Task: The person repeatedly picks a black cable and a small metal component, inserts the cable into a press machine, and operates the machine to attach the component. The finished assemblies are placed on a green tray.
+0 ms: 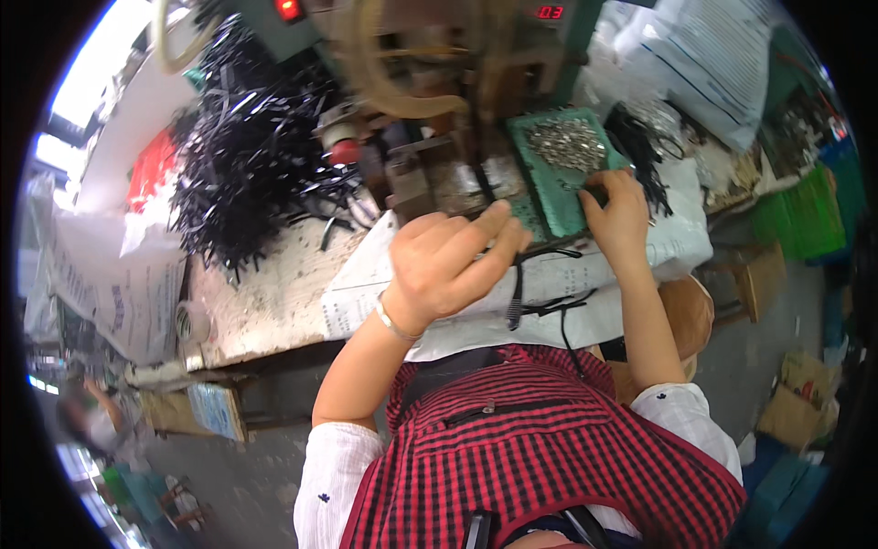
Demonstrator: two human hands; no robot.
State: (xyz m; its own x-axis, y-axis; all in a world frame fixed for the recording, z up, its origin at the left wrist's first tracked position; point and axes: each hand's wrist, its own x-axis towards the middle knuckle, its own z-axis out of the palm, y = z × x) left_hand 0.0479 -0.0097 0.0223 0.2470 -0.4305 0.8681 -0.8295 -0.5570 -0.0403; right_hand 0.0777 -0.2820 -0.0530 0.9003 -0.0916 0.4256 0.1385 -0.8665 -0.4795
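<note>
The left hand (pixel 448 261) hangs above the near edge of the surface (pixel 274 302), its grip pressed together: fingers extended and closed side by side, thumb folded under. Whether it pinches anything I cannot tell. Just beyond its fingertips a black cord (pixel 517 293) drops over the edge of a white sack (pixel 549 284) and hangs toward the red checked apron (pixel 540 448).

The right hand (pixel 617 210) rests on the near right corner of a green tray (pixel 558 206), its grip curled down onto a small dark piece (pixel 596 195); how tightly it pinches is hidden by the knuckles. Past this grip, at the far end of the tray, lies a heap of small metal parts (pixel 569 142). To its right a bundle of black cords (pixel 645 151) trails off the tray's edge.

Ahead of the left grip stands a machine (pixel 439 101), close against the tray's left rim. Well to the left of that grip a large tangle of black strips (pixel 242 156) covers the surface's far corner. Between the tangle and the left grip the worn surface lies bare up to its near edge. Between the two grips there is only a narrow gap above the sack.
</note>
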